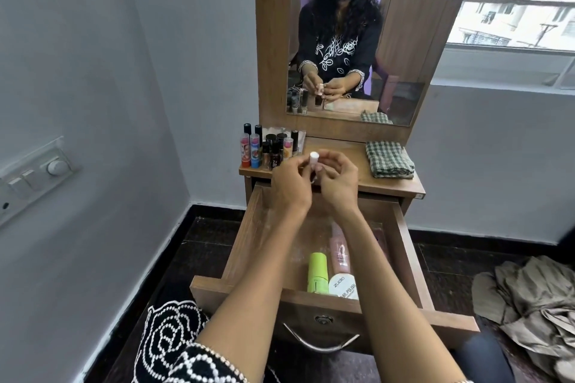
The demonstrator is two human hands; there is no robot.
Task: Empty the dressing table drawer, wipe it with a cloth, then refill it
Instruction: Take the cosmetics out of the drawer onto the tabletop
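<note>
Wooden dressing table (348, 149) w/ mirror (357, 40), corner of grey-walled room.
- Drawer (401, 246): pulled out, partly emptied. Remaining: green tube (318, 272), pink bottle (339, 253), white Zudio nail-polish-remover tub (342, 286).
- Tabletop, back left: cluster of lip balms & nail polishes (269, 149), standing upright.
- Checked cloth (389, 159): folded, tabletop right, looks unused.
- Left hand (289, 186) & right hand (337, 185): close together above drawer's rear edge, both pinching one small white-capped bottle (313, 162).
- Status: emptying approx. two-thirds done; wiping & refilling still to do.
</note>
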